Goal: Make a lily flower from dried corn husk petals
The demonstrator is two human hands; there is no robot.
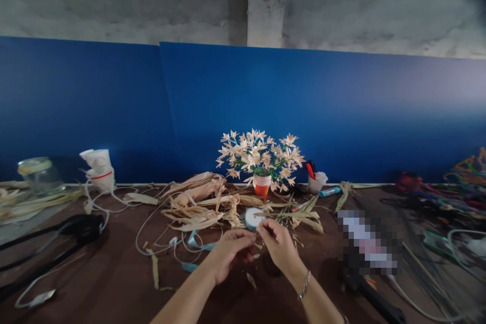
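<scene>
My left hand (231,253) and my right hand (280,247) meet over the middle of the brown table. Thumb and fingers are closed in a pinch on each hand, with the tips almost touching. Whatever sits between them is too small to make out. Just beyond the fingertips lies a round roll of pale blue tape (252,220). Dried corn husks (201,202) are heaped behind and left of my hands. Behind the roll, a bunch of cream husk flowers (258,154) stands in an orange and white paper cup (261,186).
Light blue ribbon (199,243) and white cord (142,243) lie left of my hands. A black-handled tool (81,228) is at the left, near a glass jar (40,177). At right sit a pen cup (315,184), a phone on a black stand, blurred out, and tangled coloured cords (459,187).
</scene>
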